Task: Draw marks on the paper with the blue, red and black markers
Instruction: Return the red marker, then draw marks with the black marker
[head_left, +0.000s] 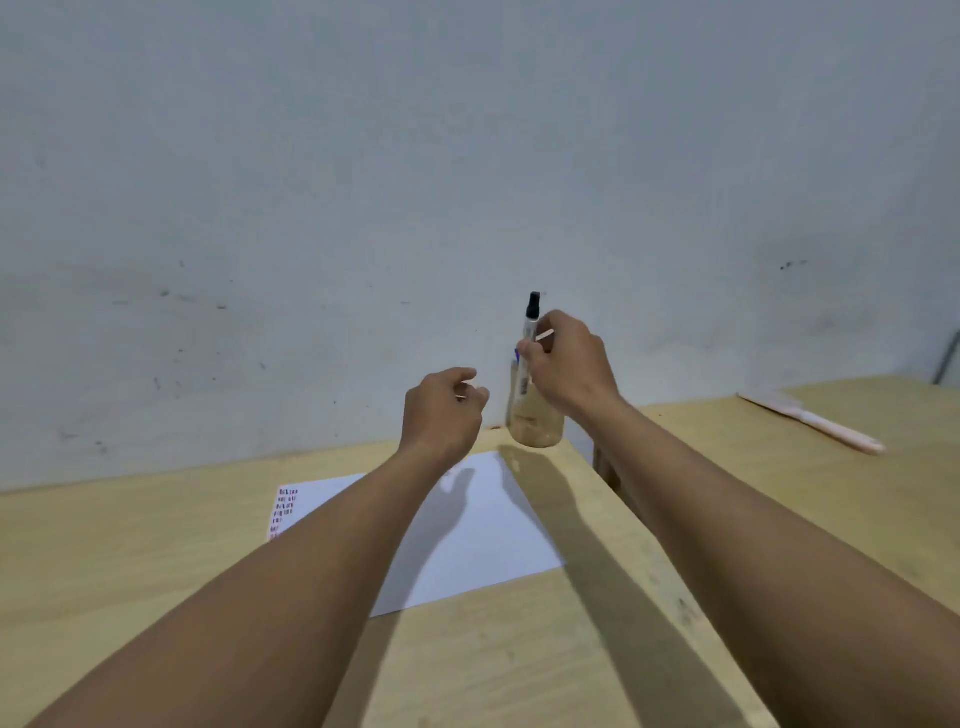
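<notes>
right hand (569, 364) centre frame, fingers pinched on black marker (531, 332), upright over jar (535, 415) | we guess it's being pulled or parked, can't tell which | left hand (441, 410) loosely curled, empty, just left of jar | paper (467, 545) on worktop (156, 571) below hands, marks at its left edge

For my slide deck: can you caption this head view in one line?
Right hand holds a black-capped marker upright at a clear jar; left hand hovers empty over the marked paper.

Matt wooden table (156, 561), smooth white paper (483, 540), clear jar (535, 421)
</notes>
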